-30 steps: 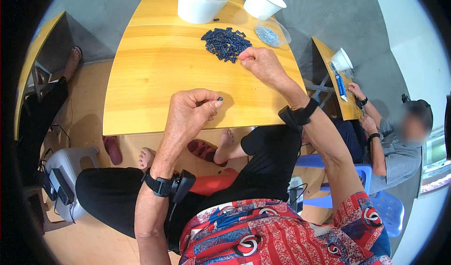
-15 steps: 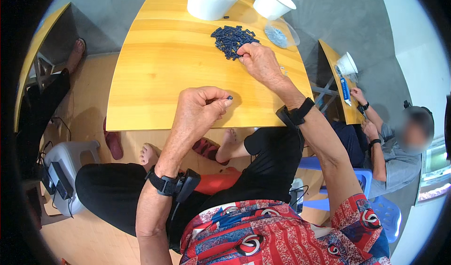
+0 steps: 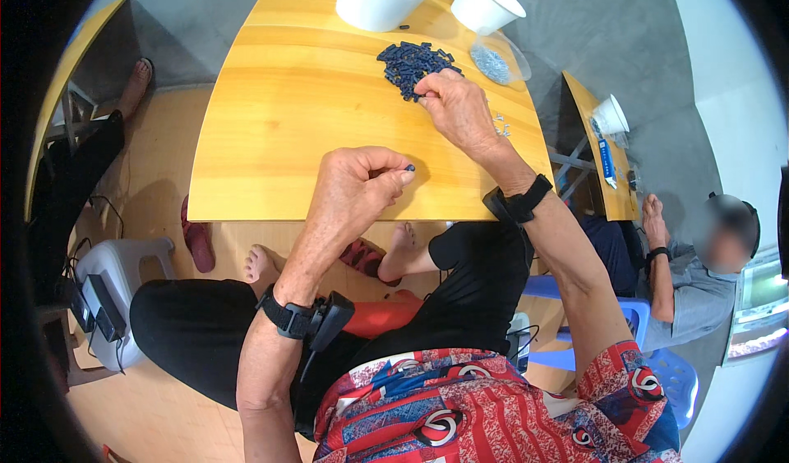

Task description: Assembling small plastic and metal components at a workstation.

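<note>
Above the near edge of the wooden table [image 3: 271,126], my left hand [image 3: 355,185] is closed in a pinch. A small dark blue cylindrical piece [image 3: 410,168] pokes out between its thumb and forefinger. My right hand [image 3: 462,116] reaches farther out, its bent fingers pressed together at the near right side of a pile of dark blue cylindrical pieces [image 3: 408,59]. Whatever those fingertips hold is hidden. Just right of that hand lie several loose silvery bits [image 3: 501,124], too small to identify surely.
At the table's far end stand a white tub [image 3: 374,7] of dark pieces and another white tub [image 3: 486,7]. A clear shallow dish [image 3: 493,64] of silvery pieces sits by the right edge. Another person [image 3: 690,274] sits at a neighbouring table [image 3: 592,130] on the right.
The view has shifted slightly. Both my hands keep nearly the same places, my left still pinching the blue piece. The other person's hand has drawn back from the neighbouring table's edge.
</note>
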Tool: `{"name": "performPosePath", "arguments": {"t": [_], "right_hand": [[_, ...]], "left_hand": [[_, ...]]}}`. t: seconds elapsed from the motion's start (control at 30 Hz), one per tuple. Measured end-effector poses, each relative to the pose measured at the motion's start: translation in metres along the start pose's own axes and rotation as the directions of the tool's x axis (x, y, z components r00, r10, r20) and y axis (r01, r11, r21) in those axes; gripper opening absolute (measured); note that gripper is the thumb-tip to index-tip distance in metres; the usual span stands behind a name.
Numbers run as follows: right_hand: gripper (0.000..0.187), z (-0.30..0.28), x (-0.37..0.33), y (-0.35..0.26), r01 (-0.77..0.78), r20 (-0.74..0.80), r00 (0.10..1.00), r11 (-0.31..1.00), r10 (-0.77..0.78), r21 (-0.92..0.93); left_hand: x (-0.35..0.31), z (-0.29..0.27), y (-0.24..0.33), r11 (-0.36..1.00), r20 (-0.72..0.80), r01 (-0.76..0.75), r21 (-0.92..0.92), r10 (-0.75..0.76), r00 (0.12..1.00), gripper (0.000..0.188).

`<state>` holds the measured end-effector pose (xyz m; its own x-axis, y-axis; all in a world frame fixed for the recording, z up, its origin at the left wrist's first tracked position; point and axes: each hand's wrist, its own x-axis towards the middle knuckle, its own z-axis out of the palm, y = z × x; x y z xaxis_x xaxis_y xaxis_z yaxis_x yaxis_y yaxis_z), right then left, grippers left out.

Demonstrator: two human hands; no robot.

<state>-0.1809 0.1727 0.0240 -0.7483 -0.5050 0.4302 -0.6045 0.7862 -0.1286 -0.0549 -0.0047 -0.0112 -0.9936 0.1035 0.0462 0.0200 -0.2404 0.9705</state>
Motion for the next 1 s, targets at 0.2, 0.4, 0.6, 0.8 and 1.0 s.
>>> {"name": "performPosePath", "arguments": {"t": [0.2,0.4,0.6,0.8,1.0], "right_hand": [[0.007,0.002,0.0,0.001,0.019,0.074,0.997,0.999,-0.017,-0.027],[0.005,0.0,-0.001,0.003,0.068,0.075,0.995,0.998,-0.068,0.007],[0.006,-0.004,-0.006,0.003,0.123,0.14,0.98,0.982,-0.143,0.143],[0.011,-0.018,-0.016,0.003,-0.112,0.174,0.984,0.916,0.047,0.385],[0.016,-0.017,-0.018,-0.004,-0.306,0.242,0.942,0.892,0.233,0.334]], "left_hand": [[0.001,-0.002,-0.004,0.999,0.023,-0.019,0.045,0.018,1.0,0.009],[0.0,-0.002,-0.001,0.999,0.018,-0.039,0.036,0.038,0.999,0.008],[0.0,-0.002,-0.001,0.999,0.019,-0.031,0.022,0.031,0.999,0.009],[-0.001,-0.002,-0.002,0.999,0.018,-0.028,0.027,0.028,0.999,0.009],[-0.001,-0.001,0.0,1.0,0.003,0.005,0.022,-0.005,1.0,0.009]]}}
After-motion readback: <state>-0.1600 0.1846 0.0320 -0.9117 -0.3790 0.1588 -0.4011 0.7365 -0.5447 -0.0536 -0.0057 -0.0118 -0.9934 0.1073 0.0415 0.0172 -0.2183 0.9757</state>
